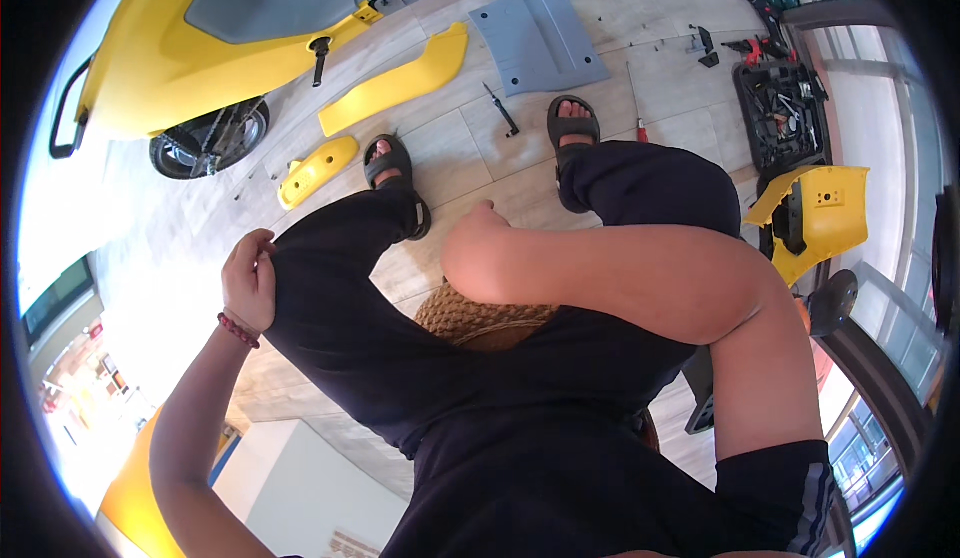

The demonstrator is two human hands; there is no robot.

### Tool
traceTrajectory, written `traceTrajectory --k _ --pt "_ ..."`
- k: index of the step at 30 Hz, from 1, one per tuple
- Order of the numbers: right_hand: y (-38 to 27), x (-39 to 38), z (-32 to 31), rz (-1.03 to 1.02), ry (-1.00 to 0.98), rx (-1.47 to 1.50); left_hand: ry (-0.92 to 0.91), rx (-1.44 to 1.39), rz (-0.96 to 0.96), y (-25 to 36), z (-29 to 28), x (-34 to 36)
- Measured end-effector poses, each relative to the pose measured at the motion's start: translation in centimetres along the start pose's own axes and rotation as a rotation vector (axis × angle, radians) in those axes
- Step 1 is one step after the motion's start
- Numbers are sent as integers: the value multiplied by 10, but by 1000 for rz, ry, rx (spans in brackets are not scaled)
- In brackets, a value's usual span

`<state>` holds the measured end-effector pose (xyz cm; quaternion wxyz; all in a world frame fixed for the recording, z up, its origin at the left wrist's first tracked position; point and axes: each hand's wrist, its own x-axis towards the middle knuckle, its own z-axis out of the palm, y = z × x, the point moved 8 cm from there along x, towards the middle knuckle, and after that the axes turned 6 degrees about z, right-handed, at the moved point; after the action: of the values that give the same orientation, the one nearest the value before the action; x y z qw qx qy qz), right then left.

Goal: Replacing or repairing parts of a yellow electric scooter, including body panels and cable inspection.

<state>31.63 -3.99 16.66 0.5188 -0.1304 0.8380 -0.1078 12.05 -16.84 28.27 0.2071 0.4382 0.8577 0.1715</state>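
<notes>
My left hand (248,283) rests against my left knee, on the dark trousers (340,268). Its fingers lie loosely over the cloth and nothing shows in them. Across my lap stretches my right forearm, with my right hand (474,248) hanging bent at the wrist between my knees. Its fingers are mostly hidden behind the back of the hand, so a grip cannot be made out. Below that hand is a woven seat (480,320). On the floor beyond it lie a black slim tool (502,111) and a red-handled screwdriver (641,130).
A yellow scooter (165,58) stands at the upper left. Loose on the floor are a long yellow panel (400,83), a small yellow cover (318,172) and a grey panel (540,38). An open toolbox (785,108) and another yellow part (835,213) sit at the right.
</notes>
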Motion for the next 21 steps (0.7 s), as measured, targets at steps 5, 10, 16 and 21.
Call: traceTrajectory --k 5,10,16,21 --pt "2 0 -2 29 79 37 18 20 37 4 -1 2" --pt "-2 0 1 13 145 -18 2 23 25 6 1 5" --pt "9 1 -1 45 66 90 0 -20 13 12 3 15" --pt "29 -22 -11 -35 185 92 -19 -51 -21 23 5 20"
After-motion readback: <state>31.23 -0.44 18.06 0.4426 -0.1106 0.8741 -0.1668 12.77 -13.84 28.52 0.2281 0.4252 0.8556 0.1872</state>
